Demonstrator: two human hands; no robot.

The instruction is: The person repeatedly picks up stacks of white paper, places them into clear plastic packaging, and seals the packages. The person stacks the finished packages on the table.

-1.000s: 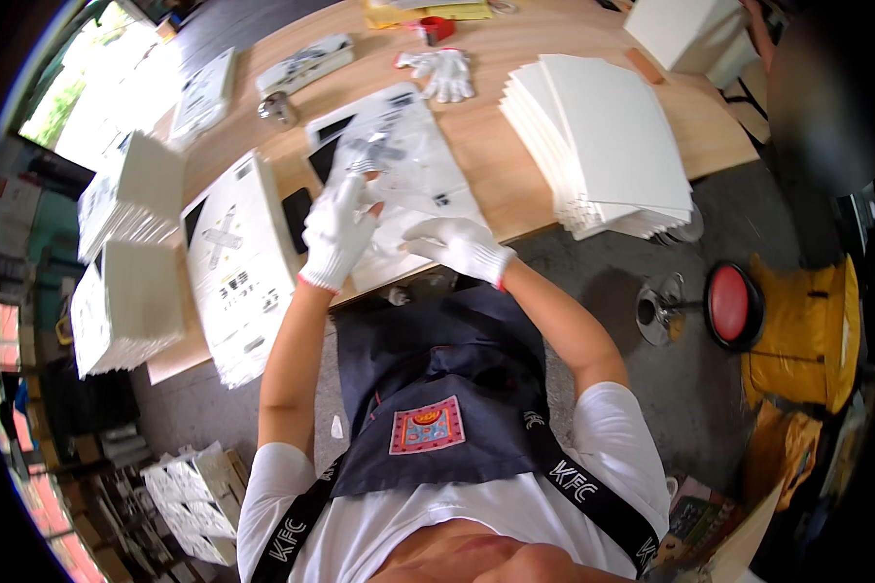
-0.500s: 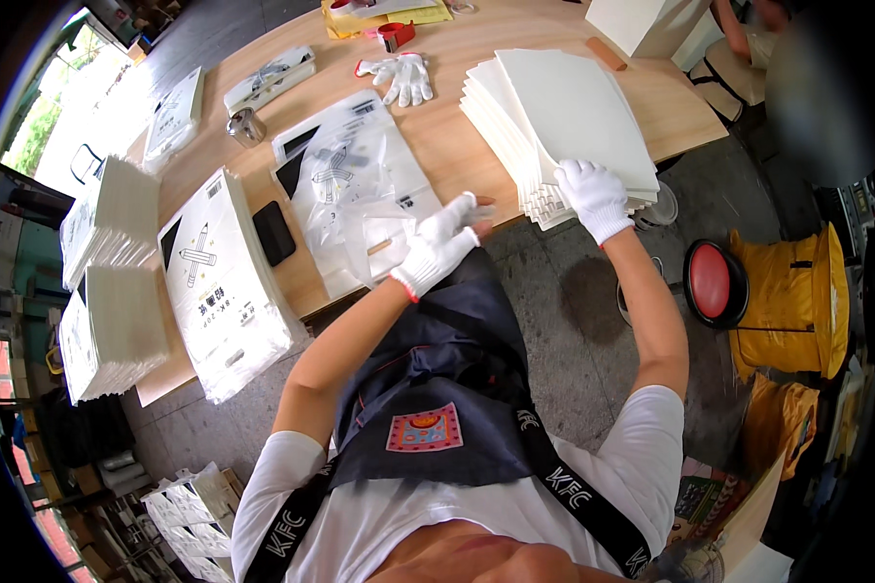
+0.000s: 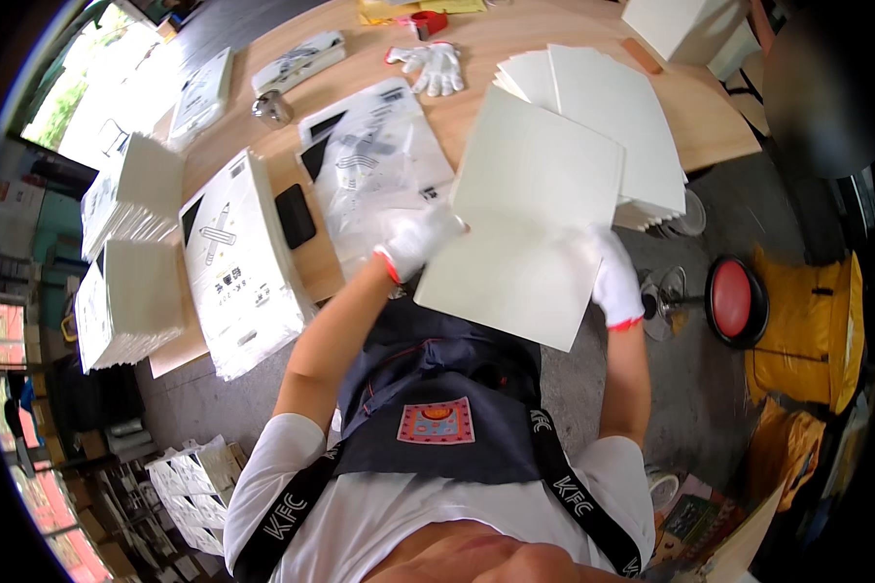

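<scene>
A batch of white paper sheets (image 3: 525,214), its thickness hard to judge, hangs tilted over the table's front edge. My right hand (image 3: 612,277), in a white knit glove with a red cuff, grips its right edge, the fingers partly behind the paper. My left hand (image 3: 418,241), in a matching glove with some bare fingertips, is at the paper's left edge beside the mouth of a clear printed plastic bag (image 3: 365,160). Motion smears its fingers, so its grip cannot be made out. Behind the held sheets lies a fanned stack of white paper (image 3: 622,117).
Filled printed packs (image 3: 238,262) and piled packs (image 3: 131,291) stand on the left. A black phone (image 3: 296,217), a metal cup (image 3: 272,109), a spare glove (image 3: 433,68) and a red tape dispenser (image 3: 426,23) lie on the table (image 3: 360,58). A red-topped stool (image 3: 734,299) stands at right.
My right hand has pulled a batch of sheets off the stack, bringing it left and toward me beside the bag. My left hand has shifted slightly and stays near the bag's mouth.
</scene>
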